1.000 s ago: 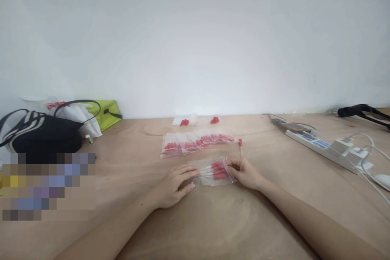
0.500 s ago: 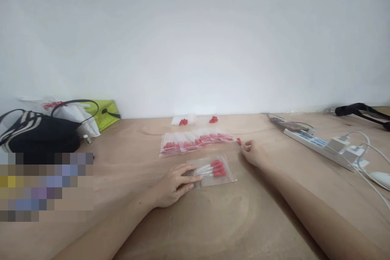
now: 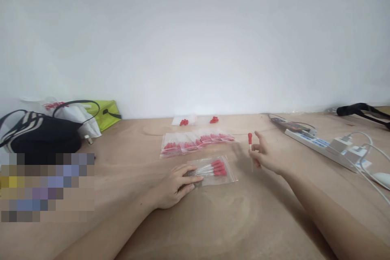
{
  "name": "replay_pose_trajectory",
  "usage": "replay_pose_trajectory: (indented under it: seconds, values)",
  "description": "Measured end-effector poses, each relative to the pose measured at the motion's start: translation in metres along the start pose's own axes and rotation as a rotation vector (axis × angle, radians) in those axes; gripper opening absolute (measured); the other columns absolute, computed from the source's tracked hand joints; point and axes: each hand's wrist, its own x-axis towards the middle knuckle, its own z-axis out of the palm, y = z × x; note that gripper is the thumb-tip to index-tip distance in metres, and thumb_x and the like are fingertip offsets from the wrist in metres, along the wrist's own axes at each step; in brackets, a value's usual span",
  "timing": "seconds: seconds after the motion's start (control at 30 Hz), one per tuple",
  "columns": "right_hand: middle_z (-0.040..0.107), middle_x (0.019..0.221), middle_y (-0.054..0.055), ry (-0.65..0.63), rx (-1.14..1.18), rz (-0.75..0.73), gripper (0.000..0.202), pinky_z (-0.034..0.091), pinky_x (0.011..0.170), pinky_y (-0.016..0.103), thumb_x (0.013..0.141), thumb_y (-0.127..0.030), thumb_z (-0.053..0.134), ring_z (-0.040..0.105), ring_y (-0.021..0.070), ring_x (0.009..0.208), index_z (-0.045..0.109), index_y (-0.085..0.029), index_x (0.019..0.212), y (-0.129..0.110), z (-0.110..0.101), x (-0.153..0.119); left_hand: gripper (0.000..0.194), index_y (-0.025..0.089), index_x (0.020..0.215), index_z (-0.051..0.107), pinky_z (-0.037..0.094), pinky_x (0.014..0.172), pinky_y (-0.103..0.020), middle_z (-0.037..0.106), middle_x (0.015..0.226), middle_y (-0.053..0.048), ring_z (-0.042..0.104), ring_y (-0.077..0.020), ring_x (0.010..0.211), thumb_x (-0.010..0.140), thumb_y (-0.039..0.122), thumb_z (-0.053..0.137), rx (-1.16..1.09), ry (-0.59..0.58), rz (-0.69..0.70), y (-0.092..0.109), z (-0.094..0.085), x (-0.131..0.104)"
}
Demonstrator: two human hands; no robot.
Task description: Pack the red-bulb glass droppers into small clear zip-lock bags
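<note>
A clear zip bag point(image 3: 227, 175) with several red-topped droppers lies on the table, red tops toward the right. My left hand point(image 3: 176, 183) rests on the table at the bag's left end, fingers spread and touching its edge. Raised to the right of the bag, my right hand point(image 3: 262, 154) pinches a single dropper point(image 3: 250, 138) upright, red bulb up. Beyond the bag is a row of overlapping clear bags point(image 3: 189, 143) with red-topped pieces inside.
Two small groups of red pieces point(image 3: 184, 122) lie near the wall. On the right are a white power strip point(image 3: 319, 146) with chargers, cables and a black object point(image 3: 359, 110). A black bag point(image 3: 45, 134) and a green bag point(image 3: 105, 115) stand at the left.
My right hand has lifted and moved slightly right, away from the row of bags, and the dropper in it now stands upright. My left hand has stayed at the front bag.
</note>
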Motion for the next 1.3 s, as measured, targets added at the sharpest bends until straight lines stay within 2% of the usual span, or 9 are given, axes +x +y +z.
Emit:
replay_pose_trajectory:
  seconds: [0.07,0.13,0.3,0.53,0.7,0.87,1.03,1.17,1.3]
  values:
    - [0.044,0.057,-0.010,-0.024,0.149,-0.008,0.085,0.040,0.035,0.022,0.064,-0.023,0.045,0.043,0.0084,0.033,-0.006,-0.021,0.132,-0.001,0.014,-0.004,0.036,0.035,0.119,0.047,0.030,0.097,-0.043,0.040,0.129,-0.003,0.034,-0.0244,0.119,0.086,0.021,0.041,-0.002,0.004,0.002,0.000,0.000,0.000]
    - [0.043,0.057,-0.011,-0.011,0.249,-0.015,0.083,0.040,0.033,0.022,0.062,-0.024,0.046,0.043,0.0080,0.032,0.001,-0.025,0.131,0.001,0.026,-0.006,0.036,0.035,0.119,0.047,0.030,0.097,-0.043,0.040,0.128,-0.003,0.034,-0.0242,0.119,0.086,0.021,0.041,-0.006,0.008,0.006,-0.001,0.000,-0.001]
    - [0.045,0.054,-0.012,0.155,0.365,0.044,0.071,0.044,0.036,0.022,0.057,-0.021,0.051,0.050,0.0098,0.037,0.020,-0.024,0.120,0.005,0.046,-0.004,0.036,0.036,0.119,0.047,0.029,0.097,-0.044,0.040,0.129,-0.003,0.033,-0.0244,0.120,0.086,0.022,0.040,0.000,0.002,-0.003,-0.001,0.001,-0.001]
    - [0.049,0.052,-0.011,0.119,0.465,0.137,0.060,0.047,0.043,0.023,0.056,-0.022,0.060,0.055,0.0115,0.043,0.027,-0.022,0.106,0.001,0.059,-0.013,0.035,0.033,0.118,0.049,0.031,0.096,-0.043,0.041,0.127,-0.004,0.035,-0.0240,0.119,0.086,0.021,0.041,0.003,0.015,-0.013,0.002,0.000,-0.001]
    - [0.053,0.055,-0.009,0.157,0.596,0.151,0.055,0.051,0.051,0.026,0.057,-0.023,0.064,0.059,0.0128,0.050,0.027,-0.023,0.099,0.000,0.066,-0.018,0.035,0.033,0.118,0.048,0.031,0.096,-0.041,0.040,0.128,-0.003,0.035,-0.0228,0.118,0.086,0.022,0.040,-0.013,0.043,-0.026,0.002,0.000,-0.001]
    - [0.056,0.057,-0.007,0.187,0.678,0.190,0.039,0.051,0.055,0.027,0.063,-0.024,0.061,0.060,0.0124,0.051,0.032,-0.024,0.088,0.002,0.066,-0.015,0.034,0.031,0.119,0.049,0.031,0.096,-0.041,0.040,0.127,-0.005,0.035,-0.0231,0.118,0.086,0.024,0.040,-0.032,0.031,-0.057,0.003,-0.002,-0.001]
    - [0.057,0.060,-0.003,0.080,0.575,0.214,0.024,0.048,0.057,0.024,0.059,-0.026,0.065,0.057,0.0103,0.054,0.045,-0.019,0.071,0.003,0.066,-0.015,0.033,0.032,0.118,0.049,0.031,0.097,-0.041,0.041,0.126,-0.005,0.035,-0.0230,0.118,0.087,0.029,0.040,-0.041,0.042,-0.044,0.001,-0.001,-0.001]
    - [0.052,0.055,-0.005,0.005,0.366,0.112,0.023,0.040,0.044,0.019,0.057,-0.032,0.066,0.047,0.0063,0.047,0.052,-0.017,0.066,0.003,0.065,-0.017,0.036,0.031,0.122,0.045,0.032,0.096,-0.041,0.042,0.125,-0.005,0.037,-0.0232,0.116,0.086,0.029,0.043,-0.038,0.061,-0.022,-0.001,0.000,-0.001]
    - [0.050,0.051,-0.005,-0.051,0.243,0.093,0.027,0.030,0.037,0.017,0.058,-0.038,0.066,0.040,0.0052,0.042,0.053,-0.016,0.067,-0.002,0.064,-0.019,0.037,0.030,0.122,0.045,0.032,0.096,-0.041,0.043,0.124,-0.006,0.037,-0.0237,0.116,0.085,0.029,0.044,-0.037,0.083,-0.007,0.000,-0.001,-0.001]
